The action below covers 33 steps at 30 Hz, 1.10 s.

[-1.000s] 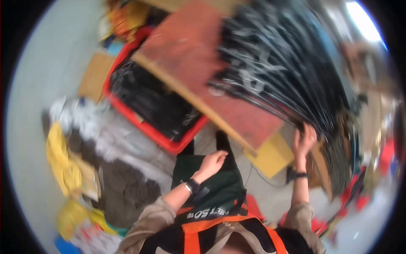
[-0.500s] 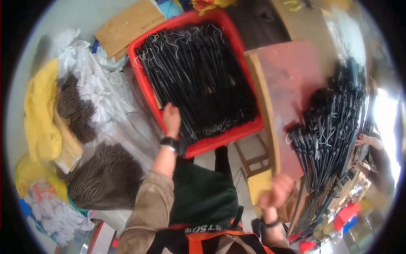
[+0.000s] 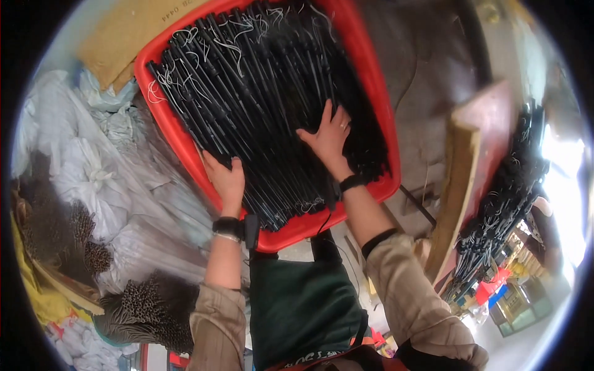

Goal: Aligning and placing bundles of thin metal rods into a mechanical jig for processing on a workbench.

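A red plastic crate (image 3: pixel 386 111) is filled with long thin black rods (image 3: pixel 247 117), laid side by side, with loose white strings at their ends. My left hand (image 3: pixel 226 184) is at the crate's left side, touching the outermost rods, its fingers and thumb apart. Toward the right of the crate, my right hand (image 3: pixel 328 139) rests on top of the rods with thumb and fingers spread. Neither hand is closed round a rod. The fingertips of my left hand are partly lost against the crate's edge.
White plastic sacks (image 3: pixel 93 167) and bundled brown rods (image 3: pixel 151 309) lie on the left. Cardboard (image 3: pixel 117 37) is beyond the crate. A wood-edged red-topped table (image 3: pixel 461 185) stands to the right, with more black rods (image 3: pixel 504 191) past it, near another person's arm (image 3: pixel 544 232).
My right hand has come from beside the table on the right onto the rods in the crate. My left hand stays by the crate's left side, fingers now more spread. The view has shifted.
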{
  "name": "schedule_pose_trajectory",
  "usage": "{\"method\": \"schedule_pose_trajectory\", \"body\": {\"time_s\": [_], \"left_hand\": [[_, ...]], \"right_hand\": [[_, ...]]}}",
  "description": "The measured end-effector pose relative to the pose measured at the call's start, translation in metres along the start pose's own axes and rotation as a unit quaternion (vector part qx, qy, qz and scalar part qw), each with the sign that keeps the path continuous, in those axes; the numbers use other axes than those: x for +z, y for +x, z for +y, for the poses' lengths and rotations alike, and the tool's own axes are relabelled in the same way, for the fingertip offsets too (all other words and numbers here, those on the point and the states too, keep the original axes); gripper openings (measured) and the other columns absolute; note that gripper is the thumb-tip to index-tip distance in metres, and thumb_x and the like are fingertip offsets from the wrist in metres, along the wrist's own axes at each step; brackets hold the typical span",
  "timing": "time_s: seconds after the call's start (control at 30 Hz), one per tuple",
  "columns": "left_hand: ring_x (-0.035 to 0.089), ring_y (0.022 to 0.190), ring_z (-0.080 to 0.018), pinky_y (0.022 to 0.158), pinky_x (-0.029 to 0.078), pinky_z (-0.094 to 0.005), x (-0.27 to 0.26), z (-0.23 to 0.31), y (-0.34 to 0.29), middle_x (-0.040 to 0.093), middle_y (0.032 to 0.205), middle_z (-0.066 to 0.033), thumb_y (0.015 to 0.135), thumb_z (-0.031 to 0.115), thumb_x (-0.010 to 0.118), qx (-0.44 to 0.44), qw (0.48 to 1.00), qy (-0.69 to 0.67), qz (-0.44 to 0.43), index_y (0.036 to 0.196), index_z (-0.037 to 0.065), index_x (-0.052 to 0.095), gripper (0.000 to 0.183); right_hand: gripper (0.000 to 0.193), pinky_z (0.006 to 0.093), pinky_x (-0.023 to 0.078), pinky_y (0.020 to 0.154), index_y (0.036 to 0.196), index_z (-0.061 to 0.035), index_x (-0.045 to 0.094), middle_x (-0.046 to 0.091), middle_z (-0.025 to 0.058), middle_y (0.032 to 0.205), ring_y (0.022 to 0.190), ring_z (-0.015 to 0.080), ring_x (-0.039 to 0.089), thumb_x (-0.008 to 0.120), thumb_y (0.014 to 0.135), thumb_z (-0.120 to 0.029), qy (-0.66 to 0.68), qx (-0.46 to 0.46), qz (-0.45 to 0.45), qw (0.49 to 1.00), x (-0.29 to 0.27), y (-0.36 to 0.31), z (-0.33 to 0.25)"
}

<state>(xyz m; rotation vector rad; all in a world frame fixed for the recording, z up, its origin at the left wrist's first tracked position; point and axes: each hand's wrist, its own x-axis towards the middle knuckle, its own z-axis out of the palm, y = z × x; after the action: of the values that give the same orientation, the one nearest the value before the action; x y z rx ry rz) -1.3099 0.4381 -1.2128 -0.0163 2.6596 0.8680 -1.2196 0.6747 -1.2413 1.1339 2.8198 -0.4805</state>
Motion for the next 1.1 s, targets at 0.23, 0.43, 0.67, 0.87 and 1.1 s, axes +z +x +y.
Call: {"method": "schedule_pose_trajectory", "body": {"time_s": [0.23,0.43,0.67,0.87,1.1], "left_hand": [[0.026,0.143,-0.0434,0.118,0.022,-0.0444,0.013,0.022,-0.007,0.028,0.153,-0.031,0.087,0.034,0.069,-0.049,0.998,-0.006,-0.042,0.151,-0.007,0.019,0.091],[0.021,0.148,-0.0341,0.119,0.019,-0.0378,-0.002,-0.042,0.036,0.018,0.16,-0.0248,0.088,0.037,0.069,-0.137,0.963,-0.218,-0.077,0.153,-0.005,0.015,0.095],[0.016,0.15,-0.032,0.12,0.015,-0.0366,0.031,-0.039,0.013,0.014,0.162,-0.0228,0.087,0.034,0.071,-0.043,0.976,-0.208,-0.054,0.154,-0.004,0.013,0.096],[0.014,0.15,-0.032,0.121,0.013,-0.036,0.02,-0.053,0.008,0.014,0.161,-0.0233,0.086,0.033,0.074,-0.026,0.973,-0.223,-0.055,0.154,-0.005,0.012,0.099],[0.016,0.149,-0.0295,0.121,0.014,-0.035,0.027,-0.003,0.025,0.018,0.16,-0.0215,0.08,0.033,0.081,-0.009,0.977,-0.212,-0.029,0.153,-0.006,0.013,0.106]], "right_hand": [[0.115,0.0601,0.034,0.103,0.153,-0.0022,0.022,0.037,0.0251,0.143,0.129,0.0453,0.036,0.084,0.068,-0.049,0.059,0.048,-0.04,0.996,0.019,-0.01,0.023],[0.111,0.0559,0.037,0.102,0.152,-0.0014,0.025,0.043,0.0243,0.139,0.126,0.044,0.04,0.085,0.069,-0.043,0.068,0.051,-0.044,0.995,0.02,-0.002,0.008],[0.104,0.0459,0.038,0.106,0.15,0.0012,0.028,0.051,0.026,0.134,0.124,0.0417,0.048,0.085,0.071,-0.035,0.188,-0.035,-0.031,0.981,0.038,-0.005,0.035],[0.105,0.042,0.036,0.111,0.149,0.0037,0.027,0.048,0.0283,0.14,0.133,0.0405,0.043,0.086,0.071,-0.035,0.304,0.026,-0.097,0.947,0.034,-0.004,0.023],[0.125,0.0405,0.033,0.114,0.15,0.0092,0.012,0.038,0.0313,0.147,0.139,0.0373,0.038,0.089,0.067,-0.042,0.327,-0.007,-0.166,0.93,0.033,-0.001,0.018]]}}
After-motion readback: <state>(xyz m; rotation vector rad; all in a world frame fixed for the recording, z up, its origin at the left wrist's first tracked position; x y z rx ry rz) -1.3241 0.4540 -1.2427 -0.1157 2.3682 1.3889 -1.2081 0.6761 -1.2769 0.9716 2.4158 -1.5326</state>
